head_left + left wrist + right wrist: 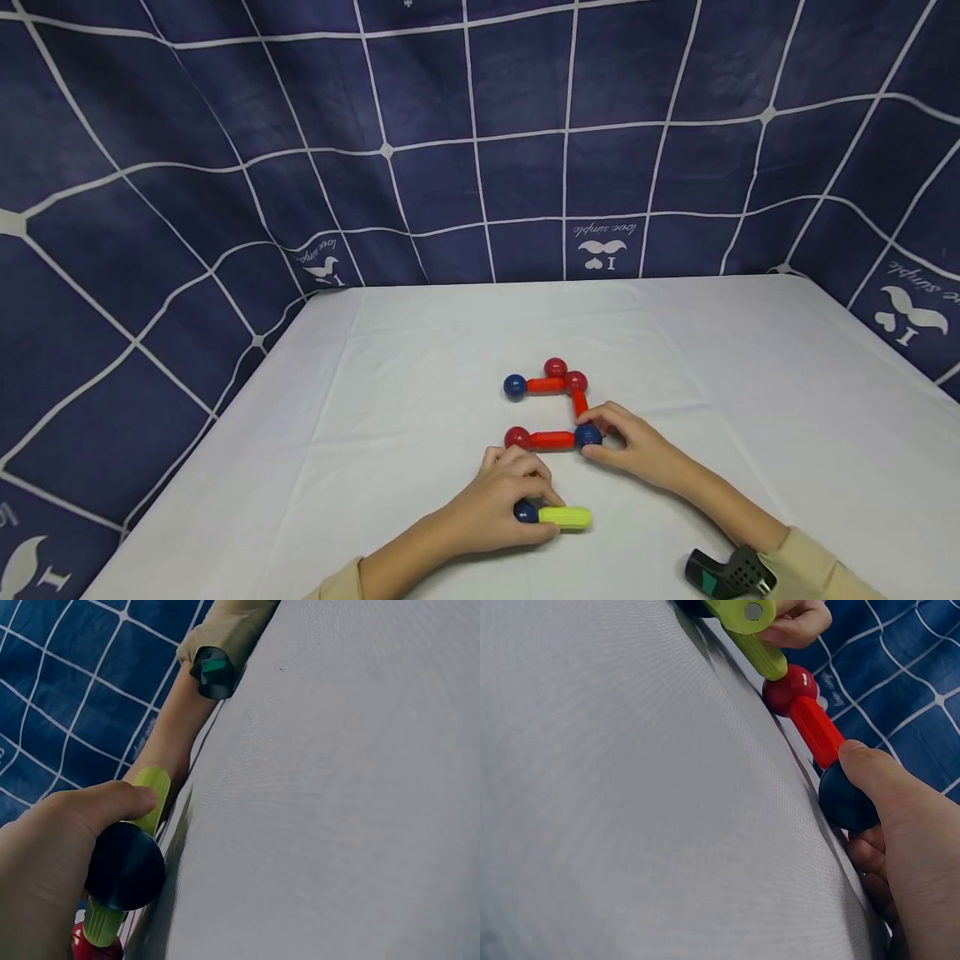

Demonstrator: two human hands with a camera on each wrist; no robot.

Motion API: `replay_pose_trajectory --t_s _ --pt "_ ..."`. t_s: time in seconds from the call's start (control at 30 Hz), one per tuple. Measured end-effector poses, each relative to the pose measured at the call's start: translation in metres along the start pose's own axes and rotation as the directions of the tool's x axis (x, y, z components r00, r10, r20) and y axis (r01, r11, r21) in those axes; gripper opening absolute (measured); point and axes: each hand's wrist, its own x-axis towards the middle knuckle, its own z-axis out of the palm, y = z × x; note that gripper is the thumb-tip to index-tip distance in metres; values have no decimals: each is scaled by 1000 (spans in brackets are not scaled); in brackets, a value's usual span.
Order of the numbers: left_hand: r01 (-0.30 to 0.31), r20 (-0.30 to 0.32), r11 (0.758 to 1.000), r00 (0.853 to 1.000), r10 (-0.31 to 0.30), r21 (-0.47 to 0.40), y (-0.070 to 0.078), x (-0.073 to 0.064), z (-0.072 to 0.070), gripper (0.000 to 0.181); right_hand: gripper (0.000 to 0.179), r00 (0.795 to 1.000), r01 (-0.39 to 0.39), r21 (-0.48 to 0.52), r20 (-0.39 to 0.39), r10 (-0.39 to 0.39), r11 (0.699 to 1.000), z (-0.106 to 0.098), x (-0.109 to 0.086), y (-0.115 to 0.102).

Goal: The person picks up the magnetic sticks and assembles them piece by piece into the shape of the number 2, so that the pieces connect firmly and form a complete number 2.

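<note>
My left hand [502, 500] pinches a yellow-green magnetic rod [567, 518] joined to a blue ball [126, 866]. From that ball a second yellow-green rod [759, 656] runs to a red ball [517, 438]; the hand mostly covers it in the head view. The rod's free end shows a silver disc in the right wrist view. My right hand [633, 446] holds a blue ball [588, 437] at the figure's near right corner, its thumb at the end of a red rod [816, 731]. That rod joins the blue ball to the red ball.
Farther back, another red rod [581, 405] leads up to a red ball [576, 382]. From there a red rod [546, 385] runs left to a blue ball [515, 386]. One more red ball [555, 367] sits behind. A dark blue grid curtain [525, 175] borders the white table [405, 375].
</note>
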Motion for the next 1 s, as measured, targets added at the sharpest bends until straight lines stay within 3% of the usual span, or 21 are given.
replay_pose_trajectory --t_s 0.27,0.4,0.73,0.9,1.0 --pt "-81 1 976 997 83 201 -3 -6 -3 34 33 1000 13 -3 -9 -13 1000 2 1 0" --pt "-123 17 959 992 123 254 -4 -5 -3 31 32 999 27 0 -22 -27 1000 1 0 -1" --pt "-155 -17 959 986 164 237 -7 0 1 22 35 999 10 2 -33 -10 1000 0 3 -1" --pt "-130 -30 967 990 140 219 -8 1 4 24 32 991 21 46 -136 -15 999 -3 10 0" --pt "-108 -27 972 993 116 207 -7 2 5 25 28 977 16 17 -212 -12 1000 -4 17 1"
